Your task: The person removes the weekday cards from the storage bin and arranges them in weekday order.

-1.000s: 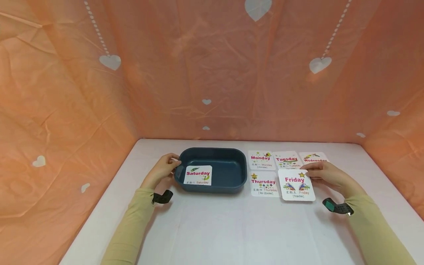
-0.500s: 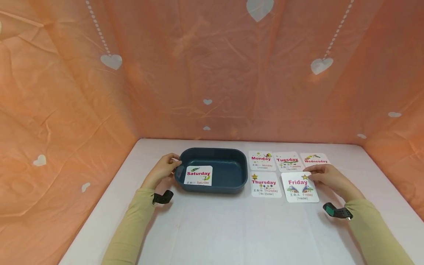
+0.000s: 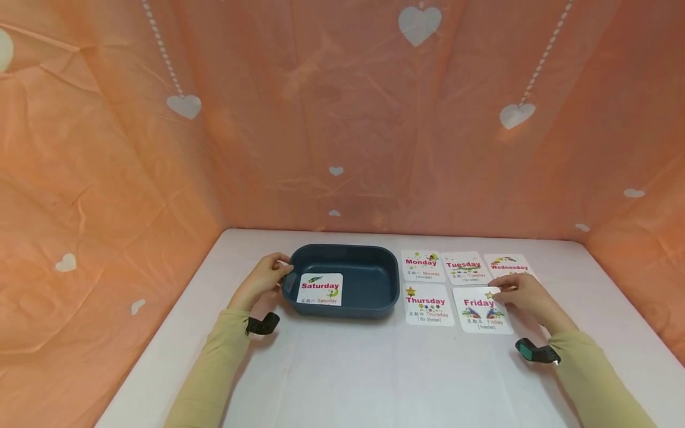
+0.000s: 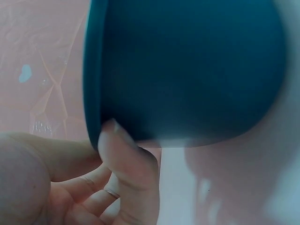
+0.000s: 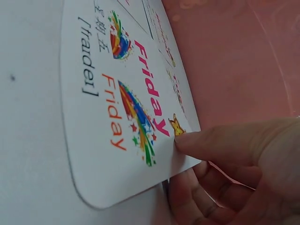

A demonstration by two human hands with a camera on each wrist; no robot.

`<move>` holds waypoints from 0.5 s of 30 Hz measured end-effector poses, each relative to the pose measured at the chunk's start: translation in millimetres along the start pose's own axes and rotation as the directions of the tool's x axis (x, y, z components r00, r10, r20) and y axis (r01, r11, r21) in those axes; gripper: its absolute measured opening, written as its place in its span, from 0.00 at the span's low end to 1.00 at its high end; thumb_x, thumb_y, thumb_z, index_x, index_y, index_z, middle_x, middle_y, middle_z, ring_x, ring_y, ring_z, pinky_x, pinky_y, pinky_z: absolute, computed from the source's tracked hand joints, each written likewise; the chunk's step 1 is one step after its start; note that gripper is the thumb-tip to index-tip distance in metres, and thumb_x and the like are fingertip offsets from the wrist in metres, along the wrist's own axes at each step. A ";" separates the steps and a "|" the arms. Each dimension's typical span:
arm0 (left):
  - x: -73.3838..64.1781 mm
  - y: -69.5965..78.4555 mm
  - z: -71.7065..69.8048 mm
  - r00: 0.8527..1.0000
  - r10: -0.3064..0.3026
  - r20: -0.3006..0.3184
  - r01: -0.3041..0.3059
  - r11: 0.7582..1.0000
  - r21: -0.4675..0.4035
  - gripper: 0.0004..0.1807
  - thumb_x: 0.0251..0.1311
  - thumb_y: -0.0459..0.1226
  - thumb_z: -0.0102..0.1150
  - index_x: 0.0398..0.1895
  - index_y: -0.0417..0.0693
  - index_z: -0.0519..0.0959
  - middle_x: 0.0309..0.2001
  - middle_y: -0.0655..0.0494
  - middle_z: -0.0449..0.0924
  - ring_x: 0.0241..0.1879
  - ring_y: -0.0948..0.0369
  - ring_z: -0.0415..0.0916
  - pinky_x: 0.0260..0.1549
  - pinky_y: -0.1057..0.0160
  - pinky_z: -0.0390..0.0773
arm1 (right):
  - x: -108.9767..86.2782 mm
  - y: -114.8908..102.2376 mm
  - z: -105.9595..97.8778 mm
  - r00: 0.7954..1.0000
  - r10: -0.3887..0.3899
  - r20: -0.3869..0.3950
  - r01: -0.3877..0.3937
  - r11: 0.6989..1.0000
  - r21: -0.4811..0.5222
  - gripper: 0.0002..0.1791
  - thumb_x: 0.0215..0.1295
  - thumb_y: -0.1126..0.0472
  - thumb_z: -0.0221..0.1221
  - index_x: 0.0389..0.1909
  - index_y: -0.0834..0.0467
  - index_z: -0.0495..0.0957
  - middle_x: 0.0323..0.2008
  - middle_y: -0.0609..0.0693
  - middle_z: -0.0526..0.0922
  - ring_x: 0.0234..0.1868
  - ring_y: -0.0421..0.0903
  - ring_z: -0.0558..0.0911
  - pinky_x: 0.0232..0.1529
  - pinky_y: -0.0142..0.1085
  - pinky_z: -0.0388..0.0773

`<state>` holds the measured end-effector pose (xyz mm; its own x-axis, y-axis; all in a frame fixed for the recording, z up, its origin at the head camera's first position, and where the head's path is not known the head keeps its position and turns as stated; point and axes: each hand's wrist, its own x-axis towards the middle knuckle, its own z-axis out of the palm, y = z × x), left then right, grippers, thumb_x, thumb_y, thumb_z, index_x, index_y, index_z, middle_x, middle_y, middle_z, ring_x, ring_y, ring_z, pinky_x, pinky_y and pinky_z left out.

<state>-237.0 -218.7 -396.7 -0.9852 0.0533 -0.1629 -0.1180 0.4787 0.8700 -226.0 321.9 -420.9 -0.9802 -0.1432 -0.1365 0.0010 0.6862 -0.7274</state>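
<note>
My right hand [image 3: 527, 298] pinches the Friday card [image 3: 480, 310] by its upper right corner, the thumb on the printed face and fingers beneath the edge in the right wrist view. That card lies at or very near the table, right of the Thursday card [image 3: 428, 304]. Behind it are the Monday card [image 3: 423, 266], the Tuesday card [image 3: 465, 268] and the Wednesday card [image 3: 508, 266], which my right hand partly covers. With thumb and finger my left hand [image 3: 262, 279] pinches the left rim of a dark blue rectangular tray [image 3: 369, 310]. Inside the tray lies the Saturday card [image 3: 319, 289].
A white-covered table [image 3: 348, 374] carries everything. Orange cloth [image 3: 374, 137] with white hearts walls in the back and both sides, close behind the tray and cards.
The Friday card first shifted slightly right, then came down into line beside the Thursday card, with my right hand still pinching it. My left hand stays on the tray.
</note>
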 end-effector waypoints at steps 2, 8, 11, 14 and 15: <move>-0.2 -0.2 -0.5 1.000 0.003 -0.002 -0.003 1.000 0.000 0.16 0.70 0.34 0.50 0.56 0.34 0.68 0.31 0.40 0.71 0.24 0.58 0.69 0.21 0.62 0.72 | 0.5 0.1 1.2 1.000 -0.012 -0.005 0.012 1.000 0.000 0.21 0.55 0.69 0.64 0.49 0.74 0.76 0.39 0.60 0.77 0.35 0.47 0.73 0.30 0.33 0.74; -0.6 -0.1 -0.9 1.000 0.019 -0.004 -0.019 1.000 -0.004 0.16 0.69 0.33 0.50 0.56 0.33 0.68 0.30 0.40 0.71 0.24 0.58 0.69 0.21 0.61 0.72 | 2.3 0.5 3.2 0.999 -0.035 -0.026 0.034 0.999 -0.031 0.19 0.54 0.70 0.65 0.46 0.74 0.77 0.37 0.59 0.78 0.35 0.47 0.73 0.29 0.32 0.73; -1.0 0.2 -1.2 1.000 0.019 -0.001 -0.019 1.000 0.000 0.16 0.69 0.33 0.50 0.56 0.33 0.68 0.29 0.41 0.70 0.23 0.58 0.69 0.20 0.61 0.72 | 2.8 0.1 3.7 0.999 -0.032 -0.037 0.030 0.999 -0.041 0.19 0.53 0.69 0.66 0.46 0.73 0.78 0.35 0.57 0.79 0.34 0.46 0.73 0.29 0.32 0.73; -0.9 -0.3 -1.0 1.000 0.020 -0.001 -0.020 1.000 -0.005 0.16 0.69 0.33 0.50 0.56 0.32 0.68 0.29 0.42 0.70 0.23 0.58 0.69 0.20 0.62 0.72 | 3.2 0.0 3.4 0.999 -0.025 -0.045 0.023 0.999 -0.044 0.20 0.53 0.68 0.66 0.46 0.73 0.78 0.35 0.56 0.79 0.34 0.46 0.74 0.29 0.32 0.73; -0.9 -0.4 -0.9 1.000 0.021 0.001 -0.021 1.000 -0.005 0.16 0.70 0.33 0.49 0.56 0.32 0.68 0.28 0.42 0.70 0.23 0.59 0.69 0.20 0.62 0.72 | 3.4 0.1 3.3 0.999 -0.022 -0.048 0.020 0.999 -0.045 0.20 0.53 0.68 0.66 0.46 0.72 0.78 0.35 0.56 0.80 0.34 0.46 0.74 0.29 0.32 0.73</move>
<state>-236.2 -219.8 -396.5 -0.9873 0.0643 -0.1452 -0.0980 0.4731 0.8756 -228.7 319.1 -423.6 -0.9884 -0.1236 -0.0879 -0.0273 0.7148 -0.6988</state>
